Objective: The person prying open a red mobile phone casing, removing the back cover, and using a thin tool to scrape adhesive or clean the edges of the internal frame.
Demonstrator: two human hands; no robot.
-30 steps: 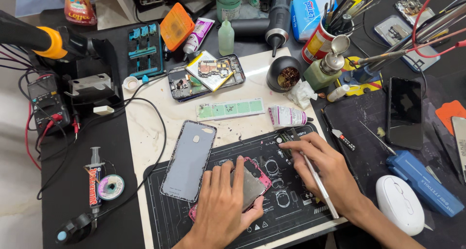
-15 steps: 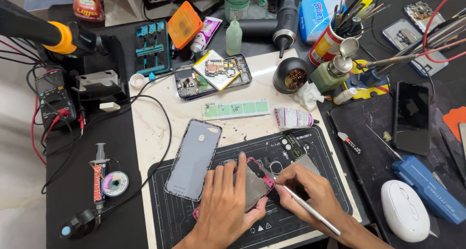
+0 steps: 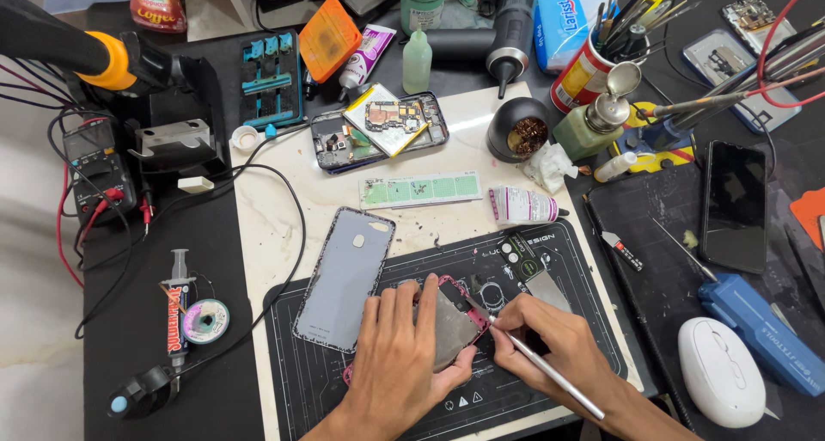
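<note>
Pressing flat on an opened phone (image 3: 447,321) lying upper-right to lower-left on the black mat (image 3: 567,381), the left hand (image 3: 400,364) is steadying it; right-hand (image 3: 550,342) fingers are pinching a metal tool (image 3: 541,365) angled toward its upper edge.

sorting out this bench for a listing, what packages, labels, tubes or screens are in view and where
Snack pouch: top left corner, red and orange.
Blue wipes pack: top centre-right, soft, white label.
Red and white can: beside that pack, holds tools.
White tube: above the black mat, lying flat, pink print.
White and purple tube: top centre, by an orange box.
Dark phone screen: right side, face up, blank.
Multimeter: left edge, small grey display.
</note>
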